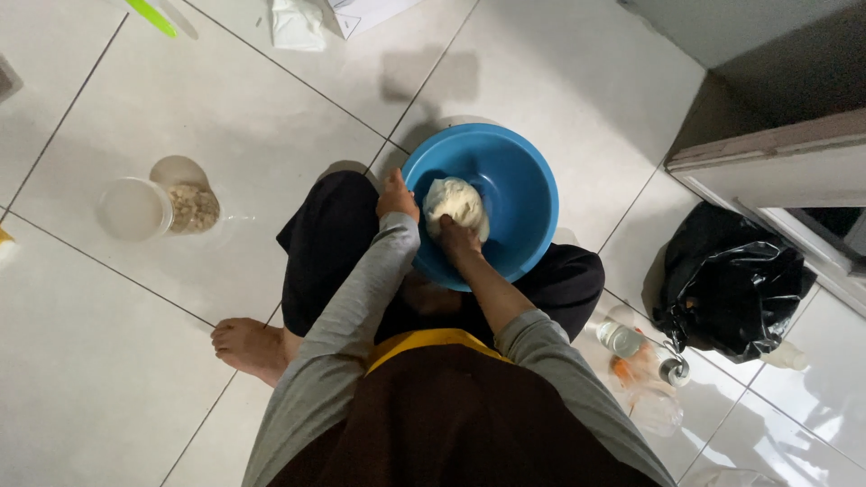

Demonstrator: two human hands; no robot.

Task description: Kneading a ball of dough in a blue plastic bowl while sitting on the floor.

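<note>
A blue plastic bowl rests on the floor between my knees. Inside it lies a pale lump of dough. My right hand is closed into a fist and presses into the near side of the dough. My left hand grips the bowl's left rim, fingers curled over the edge. Both arms wear grey sleeves, and I sit cross-legged in dark trousers.
A clear jar of tan grains lies on its side on the white tiles at left, beside its lid. A black plastic bag sits at right by a cabinet. Small bottles and clear bags lie near my right knee.
</note>
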